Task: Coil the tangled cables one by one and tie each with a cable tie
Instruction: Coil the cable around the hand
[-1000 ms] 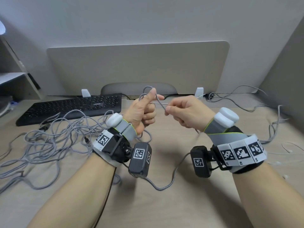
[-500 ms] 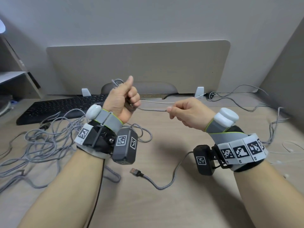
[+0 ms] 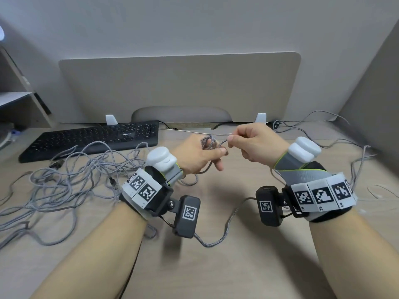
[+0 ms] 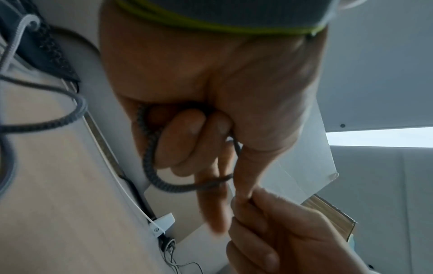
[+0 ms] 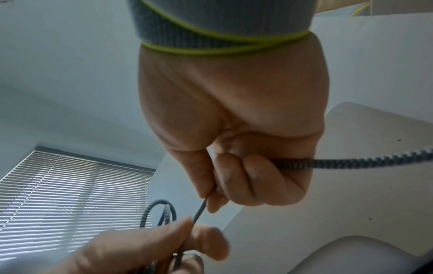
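Note:
A grey braided cable (image 3: pixel 216 241) trails across the desk between my wrists and rises to both hands. My left hand (image 3: pixel 216 154) holds a few small loops of it (image 3: pixel 208 142), wound round the curled fingers. In the left wrist view one loop (image 4: pixel 150 157) hangs below those fingers (image 4: pixel 187 139). My right hand (image 3: pixel 234 139) pinches the cable just beside the loops, close to the left thumb. In the right wrist view the cable (image 5: pixel 351 163) passes through the right fist and runs on to the left hand (image 5: pixel 152 246). A tangle of grey cables (image 3: pixel 64 180) lies at the left.
A black keyboard (image 3: pixel 92 137) sits behind the tangle, in front of a beige divider panel (image 3: pixel 179 87). More thin cables (image 3: pixel 313 119) run along the back right, and a grey cable (image 3: pixel 362 160) lies at the right. Thin white strands (image 3: pixel 375 190) lie at the far right. A shelf (image 3: pixel 17 104) stands at the left.
The left hand swung left and up, drawing the cable taut from the right hand, then came back beside the right hand with its loops. The plug end seen on the desk is now hidden.

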A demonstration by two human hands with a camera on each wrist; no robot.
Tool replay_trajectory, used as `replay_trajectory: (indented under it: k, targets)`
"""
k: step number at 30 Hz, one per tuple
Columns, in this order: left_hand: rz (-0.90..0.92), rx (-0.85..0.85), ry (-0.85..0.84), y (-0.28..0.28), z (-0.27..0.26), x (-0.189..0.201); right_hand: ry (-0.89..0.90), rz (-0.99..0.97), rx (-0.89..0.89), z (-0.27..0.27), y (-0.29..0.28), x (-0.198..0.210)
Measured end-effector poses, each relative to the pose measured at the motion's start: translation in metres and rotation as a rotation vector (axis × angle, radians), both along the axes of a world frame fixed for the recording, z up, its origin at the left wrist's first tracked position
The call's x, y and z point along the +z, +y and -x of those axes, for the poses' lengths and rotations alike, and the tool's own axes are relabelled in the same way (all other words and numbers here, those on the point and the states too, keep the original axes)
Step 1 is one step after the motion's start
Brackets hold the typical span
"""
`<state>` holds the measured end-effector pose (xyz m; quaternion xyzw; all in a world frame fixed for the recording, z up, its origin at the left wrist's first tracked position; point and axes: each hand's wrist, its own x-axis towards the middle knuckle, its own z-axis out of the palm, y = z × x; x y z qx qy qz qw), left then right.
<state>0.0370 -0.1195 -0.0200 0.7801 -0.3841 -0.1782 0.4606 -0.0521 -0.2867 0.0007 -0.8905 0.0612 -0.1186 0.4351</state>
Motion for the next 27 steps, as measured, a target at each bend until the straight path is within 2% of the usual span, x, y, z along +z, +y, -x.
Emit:
replay_trajectory:
  k: [2,6,9,11,17,22,27]
  targets:
    - [0.054,0.014,-0.01,0.001,-0.002,-0.001,-0.025,-0.029,0.005,0.001,0.0,0.0]
    - [0.297,0.13,-0.026,0.001,-0.007,0.0,-0.077,-0.104,0.016,0.0,-0.001,0.001]
    - [0.457,0.291,0.147,0.001,-0.012,0.001,-0.073,-0.114,0.024,-0.001,-0.003,0.001]
    - [0.509,0.324,0.265,0.004,-0.016,0.002,-0.057,-0.125,0.031,-0.001,-0.005,0.0]
    - [0.463,0.227,0.447,-0.008,-0.002,-0.007,-0.121,-0.158,0.071,-0.002,-0.001,0.004]
    - [0.474,0.252,0.597,-0.02,0.005,-0.013,-0.127,-0.098,0.116,-0.001,0.006,0.005]
    - [0.514,0.234,0.645,-0.021,0.003,-0.015,-0.074,-0.05,0.209,0.002,0.022,0.003]
